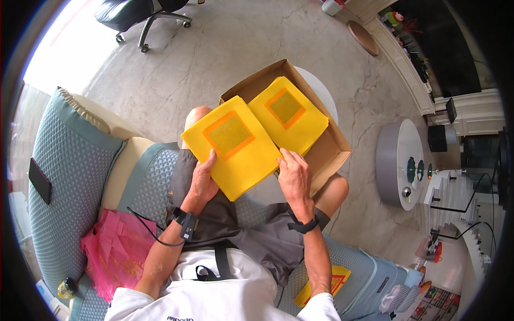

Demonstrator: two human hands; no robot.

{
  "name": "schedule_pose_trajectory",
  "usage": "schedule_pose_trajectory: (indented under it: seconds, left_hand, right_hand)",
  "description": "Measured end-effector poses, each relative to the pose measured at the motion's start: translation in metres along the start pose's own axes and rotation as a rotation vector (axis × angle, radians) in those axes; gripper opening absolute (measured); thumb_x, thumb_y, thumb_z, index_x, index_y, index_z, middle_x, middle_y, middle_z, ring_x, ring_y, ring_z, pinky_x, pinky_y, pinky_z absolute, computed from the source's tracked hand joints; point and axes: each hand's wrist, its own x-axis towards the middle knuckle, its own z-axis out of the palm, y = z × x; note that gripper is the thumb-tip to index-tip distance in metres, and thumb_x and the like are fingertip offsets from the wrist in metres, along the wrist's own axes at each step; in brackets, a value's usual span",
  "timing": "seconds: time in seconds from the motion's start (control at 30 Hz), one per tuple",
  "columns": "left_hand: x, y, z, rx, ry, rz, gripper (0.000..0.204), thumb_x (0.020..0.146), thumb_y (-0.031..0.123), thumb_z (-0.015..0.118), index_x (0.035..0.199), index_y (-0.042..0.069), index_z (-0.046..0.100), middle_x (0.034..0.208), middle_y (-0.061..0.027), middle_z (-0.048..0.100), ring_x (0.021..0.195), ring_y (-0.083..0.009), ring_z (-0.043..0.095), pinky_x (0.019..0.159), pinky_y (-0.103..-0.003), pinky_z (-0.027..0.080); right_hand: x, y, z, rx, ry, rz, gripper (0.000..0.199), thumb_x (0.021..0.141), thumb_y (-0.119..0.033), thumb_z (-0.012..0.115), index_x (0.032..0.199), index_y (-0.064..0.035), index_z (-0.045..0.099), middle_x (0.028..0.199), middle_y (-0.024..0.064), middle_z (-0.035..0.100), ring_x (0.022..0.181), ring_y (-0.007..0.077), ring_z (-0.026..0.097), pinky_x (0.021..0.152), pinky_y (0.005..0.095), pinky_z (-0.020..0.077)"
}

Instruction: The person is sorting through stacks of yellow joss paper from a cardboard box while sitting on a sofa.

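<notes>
A stack of yellow joss paper [235,166], each top sheet bearing a gold square with an orange border, is held tilted above my lap. My left hand [203,182] grips its lower left edge, thumb on top and the other fingers hidden beneath. At its right edge, my right hand [294,174] pinches the sheets between thumb and bent fingers. Another stack of the same joss paper [308,125] lies in an open cardboard box [329,168] just beyond, partly overlapped by the held stack.
The box rests on a round white surface [321,88]. On the sofa are a pink plastic bag [115,249], a dark phone [40,181] and a yellow packet [334,278]. A round grey table [393,160] stands right, an office chair [144,18] far left.
</notes>
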Motion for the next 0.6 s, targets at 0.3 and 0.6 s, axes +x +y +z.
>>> schedule_pose_trajectory:
  seconds: [0.3, 0.6]
  left_hand:
    - [0.0, -0.002, -0.002, 0.02, 0.008, 0.009, 0.041, 0.11, 0.023, 0.057, 0.145, 0.003, 0.051, 0.139, -0.0091, 0.062, 0.127, -0.0258, 0.062, 0.109, -0.042, 0.051]
    - [0.001, -0.001, -0.005, 0.011, 0.03, 0.017, 0.041, 0.11, 0.023, 0.058, 0.145, 0.004, 0.051, 0.139, -0.0086, 0.062, 0.126, -0.025, 0.061, 0.108, -0.042, 0.051]
  right_hand:
    - [0.015, 0.047, -0.029, -0.274, -0.005, -0.007, 0.041, 0.082, -0.009, 0.081, 0.121, 0.0015, 0.069, 0.127, 0.0186, 0.068, 0.12, 0.0374, 0.06, 0.093, 0.0422, 0.0552]
    - [0.014, 0.048, 0.0, -0.476, -0.105, -0.089, 0.058, 0.08, -0.017, 0.084, 0.132, 0.0017, 0.064, 0.148, 0.0251, 0.053, 0.139, 0.0414, 0.048, 0.104, 0.0474, 0.0527]
